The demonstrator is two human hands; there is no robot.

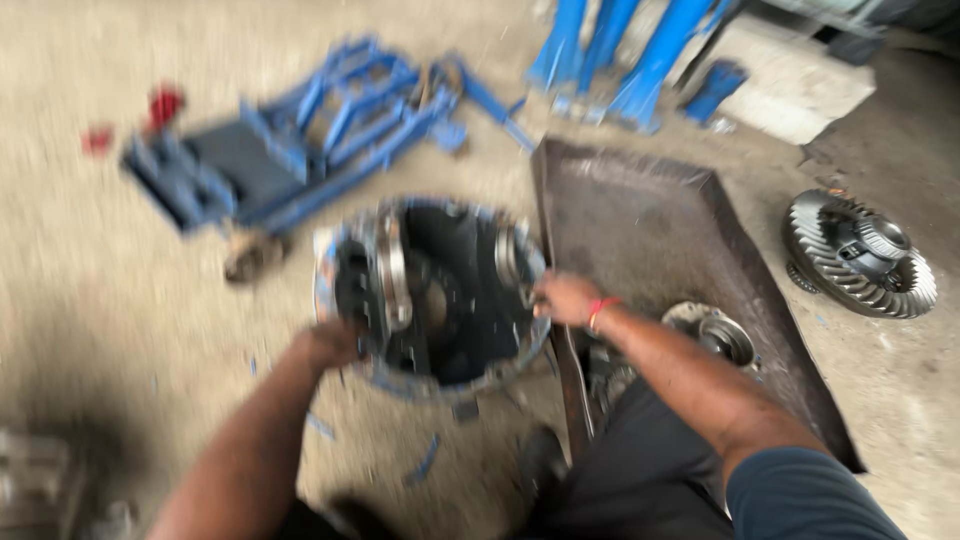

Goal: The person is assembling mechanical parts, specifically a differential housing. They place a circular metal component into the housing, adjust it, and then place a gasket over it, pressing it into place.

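Both hands are holding the housing point(432, 292), a big round metal case, dark inside with chipped blue paint on its rim. The left hand point(330, 345) is pressing on the housing's left edge. Its grip is looking closed around the rim, but the picture is blurry and the fingers are hard to see. The right hand point(565, 297), with a red band at the wrist, is curling its fingers over the housing's right edge.

The housing is sitting on the dusty floor point(120, 300), right in front of the person, open side up. Shiny rings are showing inside it.

Just right of the housing, a rusty tray point(640, 215) is lying on the floor. A round metal part point(715, 332) is sitting in the tray's near end. Far right of the housing, past the tray, a big gear point(858, 255) with slanted teeth is lying on the floor. Up and left of the housing, a blue frame point(300, 135) is lying flat. Behind the housing, blue legs point(625, 55) are standing.

The housing is looking heavy and maybe greasy. It could be slipping if the hands are only catching the rim. It could be tipping onto the person's feet close below it. The right fingers are near the tray's edge, so they could be getting pinched there.
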